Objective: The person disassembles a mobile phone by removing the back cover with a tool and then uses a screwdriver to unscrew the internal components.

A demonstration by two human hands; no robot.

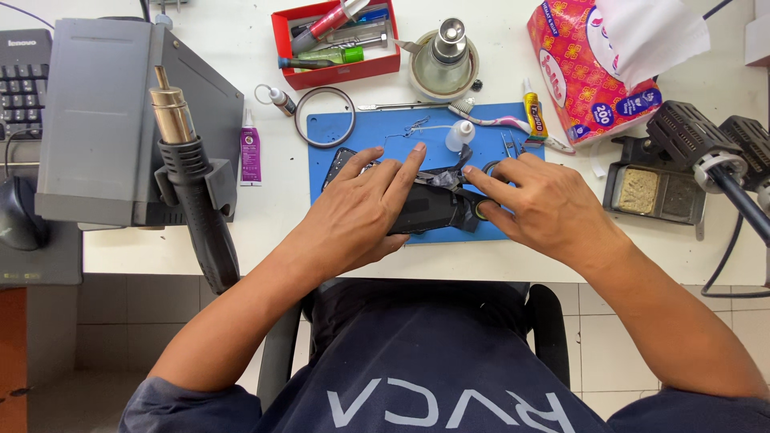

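A black phone-like device (429, 210) lies on a blue work mat (377, 136) near the desk's front edge. My left hand (361, 212) lies flat over its left part, fingers spread, pressing on it. My right hand (537, 204) pinches at its right end, where a dark flexible strip (449, 175) sticks up and a small ring (481, 210) shows between the fingers. Much of the device is hidden under both hands.
A hot-air station (96, 120) with its handle (188, 176) stands at the left. A red tool tray (337, 44), round stand (443, 60), glue tubes, toothbrush (501, 122), small bottle (459, 135), tissue pack (593, 68), soldering holder (654, 188) and keyboard (22, 92) surround the mat.
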